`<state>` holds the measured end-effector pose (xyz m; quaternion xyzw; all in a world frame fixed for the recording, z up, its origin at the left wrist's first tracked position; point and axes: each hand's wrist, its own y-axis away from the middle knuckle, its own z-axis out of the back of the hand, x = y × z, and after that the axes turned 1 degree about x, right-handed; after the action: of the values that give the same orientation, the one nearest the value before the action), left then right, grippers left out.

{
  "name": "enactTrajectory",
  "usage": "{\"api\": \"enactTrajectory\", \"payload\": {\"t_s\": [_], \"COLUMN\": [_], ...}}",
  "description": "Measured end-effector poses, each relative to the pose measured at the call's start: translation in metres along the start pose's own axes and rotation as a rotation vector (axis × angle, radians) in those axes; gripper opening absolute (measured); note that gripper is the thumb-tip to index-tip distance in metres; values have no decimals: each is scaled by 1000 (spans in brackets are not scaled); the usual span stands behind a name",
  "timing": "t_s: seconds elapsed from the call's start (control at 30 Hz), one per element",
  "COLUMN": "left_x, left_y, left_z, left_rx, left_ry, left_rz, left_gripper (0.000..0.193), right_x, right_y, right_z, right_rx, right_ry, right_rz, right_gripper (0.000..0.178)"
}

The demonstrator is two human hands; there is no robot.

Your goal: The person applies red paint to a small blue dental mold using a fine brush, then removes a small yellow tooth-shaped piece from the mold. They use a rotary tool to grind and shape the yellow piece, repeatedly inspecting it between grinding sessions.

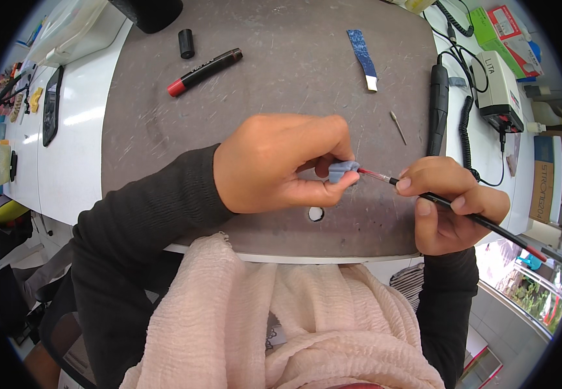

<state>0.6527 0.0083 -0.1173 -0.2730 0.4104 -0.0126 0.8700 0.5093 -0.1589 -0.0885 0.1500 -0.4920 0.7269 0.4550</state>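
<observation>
Between the thumb and fingers of my left hand [287,162] is a small blue-grey piece [342,171], partly covered by the fingertips. My right hand [456,207] is closed around a thin paintbrush [440,200] with a black handle. Its reddish tip points left and meets the right edge of the piece, or lies very close to it. Both hands are above the grey-brown work mat [261,236], near its front edge.
Left of my hands lie a red and black marker [204,72] and a black cap [186,43]. To the right are a blue strip [362,59], a small metal bit [398,127], a black rotary handpiece [437,110] and its corded control box [498,91]. A phone [53,106] rests at left.
</observation>
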Motion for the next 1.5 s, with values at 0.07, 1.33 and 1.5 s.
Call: {"api": "enactTrajectory", "payload": {"t_s": [0.07, 1.33, 1.5], "left_x": [0, 1, -1], "left_y": [0, 2, 1], "left_z": [0, -1, 2], "left_rx": [0, -30, -9], "left_ry": [-4, 15, 114], "left_rz": [-4, 34, 178], "left_gripper": [22, 21, 17], "right_x": [-2, -13, -43], "right_y": [1, 2, -8], "right_z": [1, 8, 21], "right_rx": [-12, -63, -315], "right_ry": [-17, -178, 364], "right_rz": [-8, 33, -73], "right_gripper": [31, 33, 17]}}
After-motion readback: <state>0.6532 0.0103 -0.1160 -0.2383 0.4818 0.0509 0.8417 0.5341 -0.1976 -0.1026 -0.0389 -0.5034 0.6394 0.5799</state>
